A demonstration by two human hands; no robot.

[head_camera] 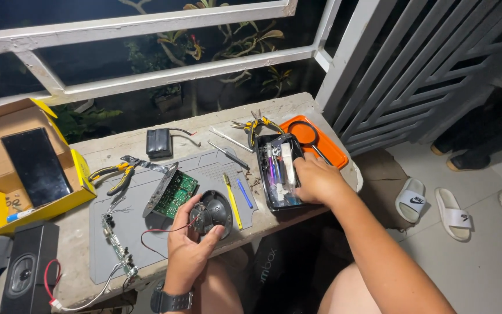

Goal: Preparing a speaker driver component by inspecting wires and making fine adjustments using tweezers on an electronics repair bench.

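— Nearest the body, at the front edge of the counter [82, 273], what did the left hand [188, 247] have?

— It cupped a small black speaker driver [211, 214] from below, fingers [188, 210] curled up around its rim and the thumb laid along the near side. Thin red and black wires [157, 231] trailed from the driver leftward across the grey work mat [204, 168].

— And the right hand [316, 181]?

— It lay farther out and to the right, well apart from the driver, palm down over a black tray of small tools [276, 171]. Its fingers dipped into the tray; I could not tell whether they pinched anything or only rested there. The tray's long axis ran away from the body, so that hand reached across it from the right side.

— What sat between the two hands?

— A yellow pry tool [232, 200] and a blue one [244, 193] on the mat, both pointing roughly away from the person. Just left of the driver lay a green circuit board [175, 195] with a grey panel [159, 191] leaning on it.

— Farther out?

— Yellow-handled pliers [114, 174], a black battery pack [159, 143], two screwdrivers [229, 147], more pliers [257, 125], and an orange tray [333, 150] bearing a magnifier [304, 134]. At the far left stood a yellow box [79, 174] holding a dark phone [36, 166], with a black speaker cabinet [27, 273] nearer.
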